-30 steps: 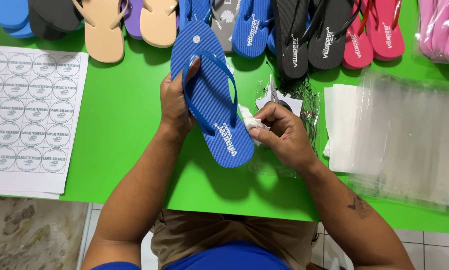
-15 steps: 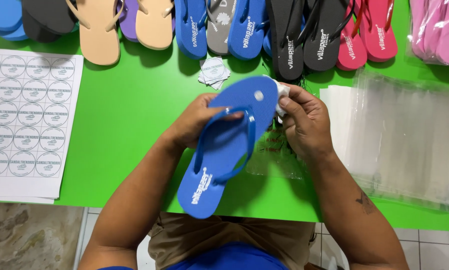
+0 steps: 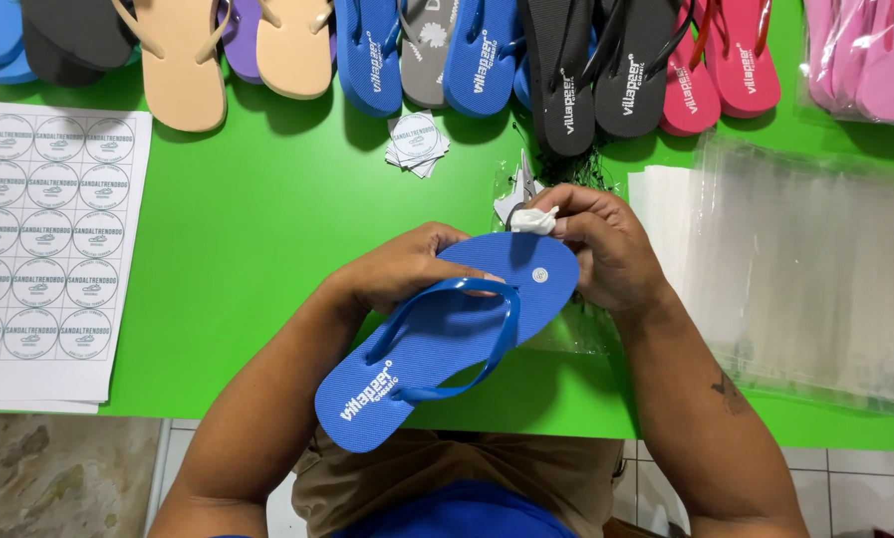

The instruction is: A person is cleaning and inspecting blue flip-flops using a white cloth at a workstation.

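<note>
Your left hand (image 3: pixel 407 269) grips the blue rubber flip-flop sandal (image 3: pixel 447 334) across its upper side, fingers lying over the toe end beside the blue strap. The sandal is raised above the near edge of the bright green desk (image 3: pixel 267 219), tilted, heel toward you. Your right hand (image 3: pixel 606 249) is closed on a small white crumpled piece (image 3: pixel 534 220) at the sandal's toe end. A sheet of round white stickers (image 3: pixel 43 249) lies at the left, clear plastic bags (image 3: pixel 805 269) at the right.

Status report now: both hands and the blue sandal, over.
Left hand grips blue sandal by the strap. Right hand at its toe end, pinching white scrap. Nothing blocking above green table.
</note>
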